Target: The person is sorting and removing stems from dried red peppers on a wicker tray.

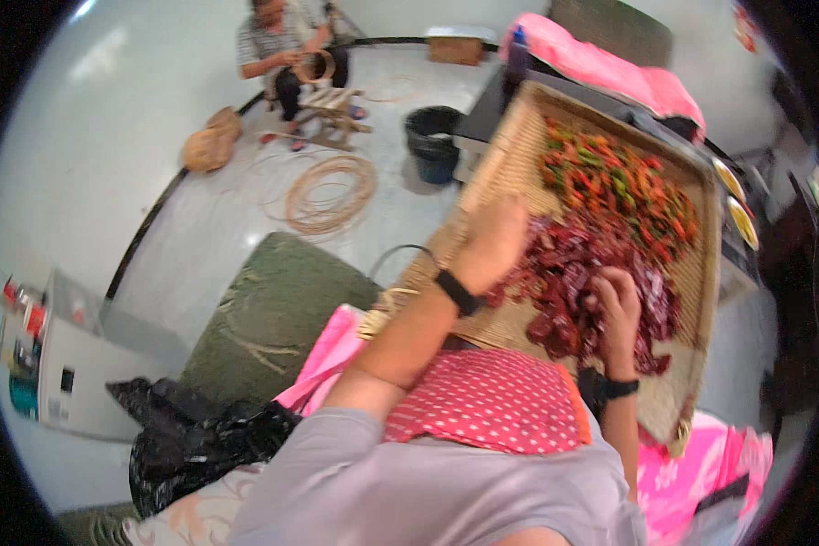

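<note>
A rectangular woven bamboo tray (508,164) lies before me, tilted across the view. In its far part is a loose pile of small orange, red and green chili peppers (624,181). Nearer to me spreads a heap of dark red, wrinkled dried chilies (566,256). My left hand (495,235), blurred, reaches over the tray's left side at the edge of this heap; its fingertips are unclear. My right hand (615,307) is on the dark red heap with fingers bent. Whether it grips any chilies is hidden.
A person (273,41) sits at the back, holding a ring, beside a small wooden stool (331,109). Coiled cane strips (331,194) and a black bucket (433,143) stand on the floor. Left are a green mat (273,307), a black plastic bag (205,437) and a white box (89,375).
</note>
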A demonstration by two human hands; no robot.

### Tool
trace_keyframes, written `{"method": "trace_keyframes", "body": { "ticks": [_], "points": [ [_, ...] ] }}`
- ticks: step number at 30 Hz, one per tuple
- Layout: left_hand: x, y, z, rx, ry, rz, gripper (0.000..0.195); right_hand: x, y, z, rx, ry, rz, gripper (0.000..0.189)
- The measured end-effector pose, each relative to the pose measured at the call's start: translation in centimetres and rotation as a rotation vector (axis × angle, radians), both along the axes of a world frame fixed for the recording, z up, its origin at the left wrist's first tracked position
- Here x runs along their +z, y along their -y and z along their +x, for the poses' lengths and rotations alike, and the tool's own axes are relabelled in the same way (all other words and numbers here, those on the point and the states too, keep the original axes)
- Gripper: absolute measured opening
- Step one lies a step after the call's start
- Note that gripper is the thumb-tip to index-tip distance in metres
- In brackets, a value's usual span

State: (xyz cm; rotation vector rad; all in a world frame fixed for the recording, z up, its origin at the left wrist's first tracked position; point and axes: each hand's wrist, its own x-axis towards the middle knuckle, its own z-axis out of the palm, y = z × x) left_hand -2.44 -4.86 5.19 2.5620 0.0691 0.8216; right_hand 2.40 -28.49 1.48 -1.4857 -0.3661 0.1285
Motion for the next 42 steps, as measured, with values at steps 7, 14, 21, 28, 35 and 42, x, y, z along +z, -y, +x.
{"method": "trace_keyframes", "body": {
  "ticks": [7,14,21,28,35,42],
  "points": [
    [-1.9,-1.8,2.3,0.121,0.139,-0.031,0.008,-0.8,-0.4,0.5,0.056,-0.030,0.140,0.011],
    [-2.2,-0.6,1.7,0.040,0.046,0.171,0.006,-1.4,0.1,0.7,0.046,-0.050,0.145,0.013],
    [-3.3,2.6,1.8,-0.406,-0.323,0.032,0.011,-1.6,0.0,0.6,0.065,-0.055,0.116,0.014],
    [-5.1,2.8,1.6,-0.362,-0.589,0.148,0.024,-1.1,-0.1,0.4,0.065,-0.026,0.096,0.013],
    [-4.7,2.7,2.1,-0.349,-0.629,0.091,0.038,-1.1,-0.2,0.5,0.070,-0.024,0.091,0.013],
    [-4.9,2.4,2.1,-0.330,-0.490,0.009,0.033,-1.4,-0.3,0.5,0.097,-0.033,0.096,0.012]
  ]
}}
